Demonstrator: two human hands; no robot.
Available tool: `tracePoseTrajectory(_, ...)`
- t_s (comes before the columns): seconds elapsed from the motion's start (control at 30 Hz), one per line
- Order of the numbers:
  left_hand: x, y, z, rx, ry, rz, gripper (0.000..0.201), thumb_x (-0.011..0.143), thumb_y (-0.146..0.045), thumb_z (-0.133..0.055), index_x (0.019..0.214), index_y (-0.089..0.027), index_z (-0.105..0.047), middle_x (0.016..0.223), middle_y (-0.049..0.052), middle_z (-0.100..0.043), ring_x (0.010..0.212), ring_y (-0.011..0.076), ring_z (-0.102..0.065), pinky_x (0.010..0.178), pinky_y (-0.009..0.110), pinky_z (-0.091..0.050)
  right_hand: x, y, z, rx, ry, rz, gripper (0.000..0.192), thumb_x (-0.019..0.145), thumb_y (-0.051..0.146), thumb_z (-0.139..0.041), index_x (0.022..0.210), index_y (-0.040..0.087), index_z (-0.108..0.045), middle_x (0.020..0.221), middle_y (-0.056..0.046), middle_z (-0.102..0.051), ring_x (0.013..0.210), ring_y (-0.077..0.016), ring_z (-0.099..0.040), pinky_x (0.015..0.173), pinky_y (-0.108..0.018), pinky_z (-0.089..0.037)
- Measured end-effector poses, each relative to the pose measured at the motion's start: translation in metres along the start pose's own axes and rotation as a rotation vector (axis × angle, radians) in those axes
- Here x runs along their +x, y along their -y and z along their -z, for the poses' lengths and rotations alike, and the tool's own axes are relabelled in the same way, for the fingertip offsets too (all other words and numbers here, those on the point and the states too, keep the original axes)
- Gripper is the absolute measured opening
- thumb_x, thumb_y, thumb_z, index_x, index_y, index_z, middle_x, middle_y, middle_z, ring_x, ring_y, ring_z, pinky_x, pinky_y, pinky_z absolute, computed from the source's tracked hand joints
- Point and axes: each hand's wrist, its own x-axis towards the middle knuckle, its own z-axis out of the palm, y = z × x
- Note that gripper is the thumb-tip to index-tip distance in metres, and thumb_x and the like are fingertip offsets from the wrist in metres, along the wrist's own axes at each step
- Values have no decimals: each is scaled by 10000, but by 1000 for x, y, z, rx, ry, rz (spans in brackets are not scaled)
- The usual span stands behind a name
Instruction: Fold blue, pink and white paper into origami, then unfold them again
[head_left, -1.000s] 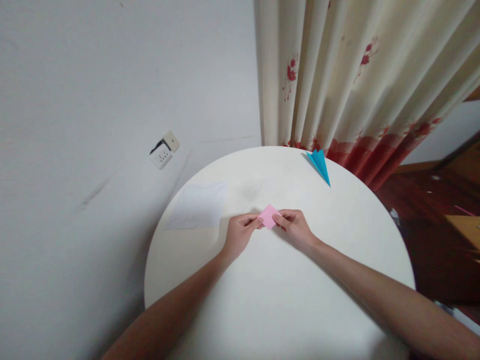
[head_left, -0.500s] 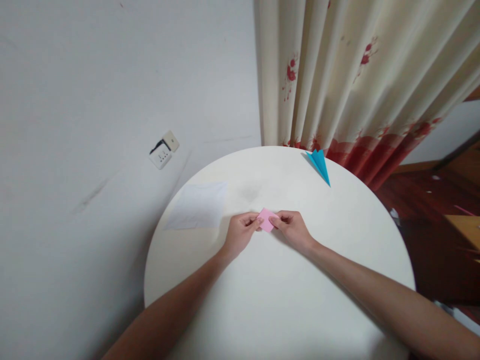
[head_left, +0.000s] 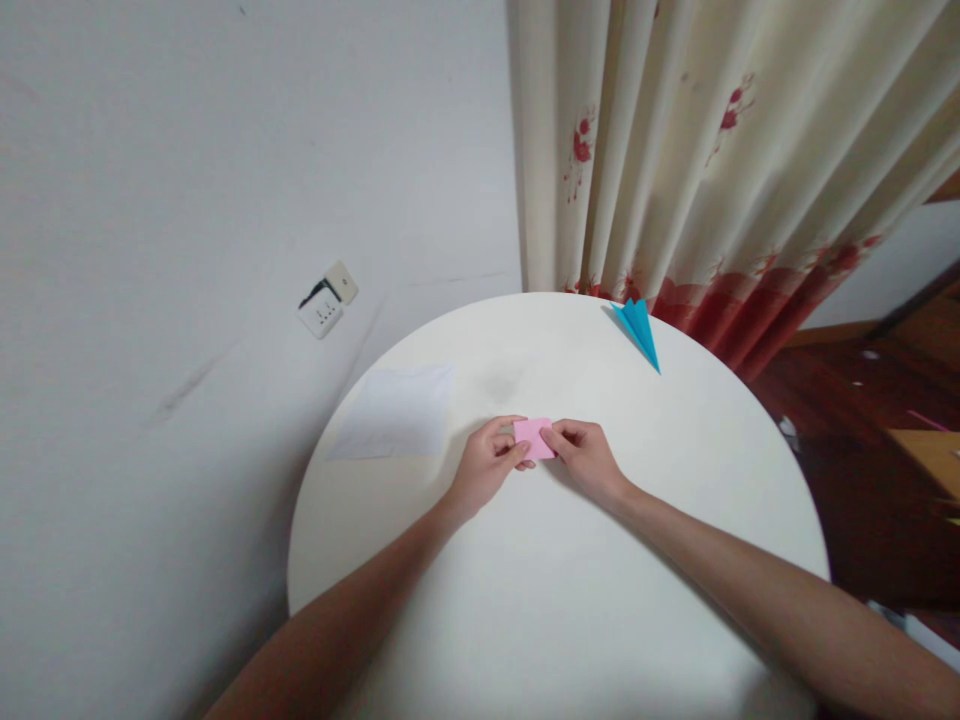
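Pink paper: small, smooth, matte piece [head_left: 534,438], roughly square with straight edges; layers too small to tell.
Lie: broad face up toward the head camera, edges running nearly crosswise and fore-and-aft; no clear long axis.
Place: held between the two hands above the middle of the counter [head_left: 540,580]; contact with the surface cannot be told.
Left grip: left hand [head_left: 480,465] nearly closed, thumb on the paper's near left part, a finger reaching to its far left corner.
Right grip: right hand [head_left: 589,455] pinched, thumb on the face by the right edge, fingers curled.
Counter: round, smooth, white, faintly smudged.
White sheet: thin, flat, lightly creased [head_left: 394,412], left of the hands.
Blue paper: sharply pleated wedge [head_left: 641,335] near the far rim, narrow tip nearest the person.
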Motion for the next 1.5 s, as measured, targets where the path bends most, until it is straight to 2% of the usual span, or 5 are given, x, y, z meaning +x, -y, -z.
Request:
tracePoseTrajectory(0.6,-3,6,-4,-38,131,108,556,723,-430,-823,1093,-180,-492,739,3,-734,641,167,-725,648,291,-601,-1,0,1,105,20,-88,366,750,494,-739,702,132,-705,593,-9,-612,551,-134,-504,529,-268,-369)
tracePoseTrajectory(0.77,-3,7,-5,-23,164,130,449,716,-497,-813,861,-139,-583,753,39,-726,651,177,-726,650,298,-604,-1,-2,2,75,67,-78,404,750,524,-736,669,131,-688,575,-6,-601,529,-123,-492,514,-261,-353)
tracePoseTrajectory(1.13,-2,5,-5,-25,95,117,476,770,-572,-747,811,-107,-656,772,84,-729,621,189,-708,628,318,-599,2,-2,2,66,61,-38,432,775,562,-691,702,136,-690,608,-17,-622,550,-128,-496,538,-264,-370)
tracePoseTrajectory(1.37,2,9,0,208,50,-71,438,855,-535,-661,667,-140,-664,641,34,-660,607,149,-625,587,239,-504,1,-1,3,-11,151,-22,420,777,540,-695,627,152,-634,560,20,-534,534,-110,-426,512,-255,-308)
tracePoseTrajectory(1.5,3,7,1,175,30,-89,355,826,-477,-709,732,-137,-672,672,28,-661,613,137,-605,596,229,-466,2,-3,3,-19,126,-28,366,788,491,-689,683,141,-661,599,7,-573,553,-115,-449,531,-257,-328)
